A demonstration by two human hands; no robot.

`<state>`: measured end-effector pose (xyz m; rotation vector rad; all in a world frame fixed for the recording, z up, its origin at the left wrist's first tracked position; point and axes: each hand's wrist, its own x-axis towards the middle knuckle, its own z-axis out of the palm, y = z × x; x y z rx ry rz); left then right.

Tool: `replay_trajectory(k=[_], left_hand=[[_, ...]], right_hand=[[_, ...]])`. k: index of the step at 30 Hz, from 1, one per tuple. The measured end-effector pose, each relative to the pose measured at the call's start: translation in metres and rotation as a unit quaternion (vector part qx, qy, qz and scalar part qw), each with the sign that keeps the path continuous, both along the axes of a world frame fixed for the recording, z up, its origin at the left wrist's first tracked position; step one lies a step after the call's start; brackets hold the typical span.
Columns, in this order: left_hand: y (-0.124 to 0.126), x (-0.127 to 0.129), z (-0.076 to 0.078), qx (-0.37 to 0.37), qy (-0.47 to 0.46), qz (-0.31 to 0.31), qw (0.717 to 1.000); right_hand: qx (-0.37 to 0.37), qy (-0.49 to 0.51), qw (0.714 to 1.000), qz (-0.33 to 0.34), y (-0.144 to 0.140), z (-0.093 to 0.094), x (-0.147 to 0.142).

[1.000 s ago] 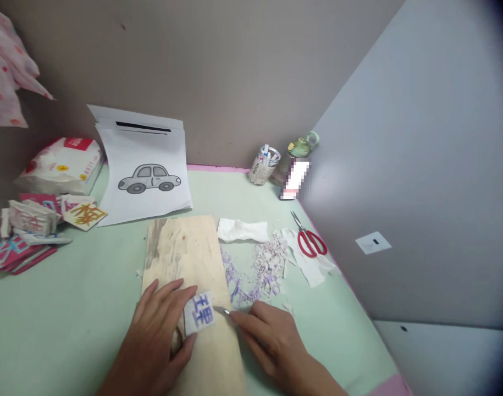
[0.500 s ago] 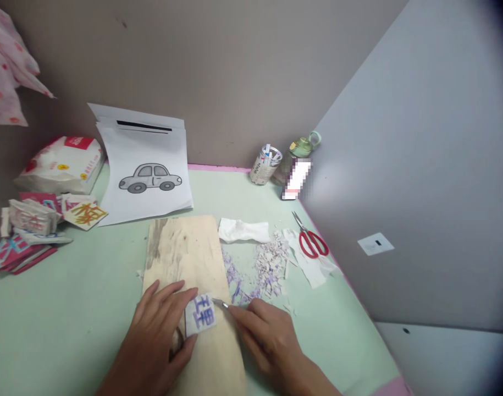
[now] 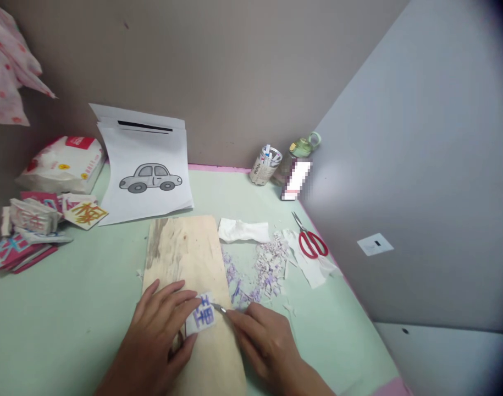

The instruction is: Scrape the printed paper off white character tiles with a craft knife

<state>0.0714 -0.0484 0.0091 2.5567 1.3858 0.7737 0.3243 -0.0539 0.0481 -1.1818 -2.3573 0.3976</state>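
Under both hands stretches a pale green table, walled in behind and to the right, so everything sits within arm's reach. Lying lengthwise beneath the hands is a wooden board; it seems to serve as a cutting base that spares the tabletop. Beyond the left hand, a car printout leans against the back wall, upright enough to be read, with a white packet and a pile of coloured paper characters well off to that side. Just beyond the right hand lies a heap of paper scraps, purple and white, on the bare table beside the board, apparently pushed off so the work area stays flat. Further out from that hand rest a crumpled tissue, red scissors on a white strip, and a pen cup in the corner.

The left hand lies flat with fingers spread, pressing a small paper square with a purple character against the board so it cannot slide. The right hand is closed in a pen-like pinch around a thin craft knife, its tip meeting the square's right edge, low and slanted, probably for fine control.
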Motion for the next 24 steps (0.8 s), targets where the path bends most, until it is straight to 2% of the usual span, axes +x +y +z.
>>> replay_trajectory(k=[18, 24], left_hand=[[-0.0006, -0.0015, -0.0034, 0.007, 0.001, -0.006, 1.000], [-0.0003, -0.0012, -0.0030, 0.009, 0.004, -0.005, 1.000]], right_hand=[[0.006, -0.020, 1.000, -0.017, -0.0007, -0.0043, -0.0060], [-0.013, 0.044, 0.997, -0.058, 0.0090, -0.0025, -0.0029]])
